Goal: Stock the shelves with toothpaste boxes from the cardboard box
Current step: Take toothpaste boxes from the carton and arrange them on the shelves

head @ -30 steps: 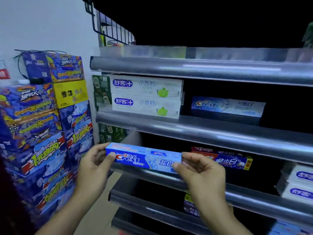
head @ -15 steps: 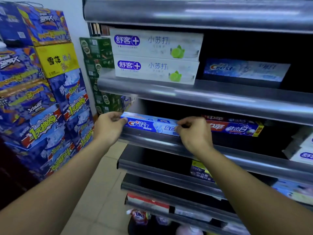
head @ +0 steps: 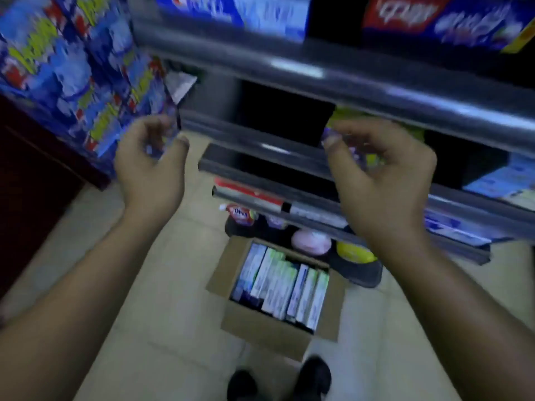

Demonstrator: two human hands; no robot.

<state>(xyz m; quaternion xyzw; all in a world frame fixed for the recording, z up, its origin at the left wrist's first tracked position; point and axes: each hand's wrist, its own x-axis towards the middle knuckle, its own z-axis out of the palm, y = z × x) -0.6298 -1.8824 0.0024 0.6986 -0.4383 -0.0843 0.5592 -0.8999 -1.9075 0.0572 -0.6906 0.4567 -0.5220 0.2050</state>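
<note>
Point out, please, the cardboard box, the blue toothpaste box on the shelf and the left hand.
cardboard box [head: 262,338]: head view, its plain front wall.
blue toothpaste box [head: 198,7]: head view, its blue front face.
left hand [head: 147,175]: head view, its back.

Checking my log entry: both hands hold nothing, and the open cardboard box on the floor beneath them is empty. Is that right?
Not quite. The head view shows the cardboard box holding a row of toothpaste boxes; the left hand and right hand do hold nothing.
</note>
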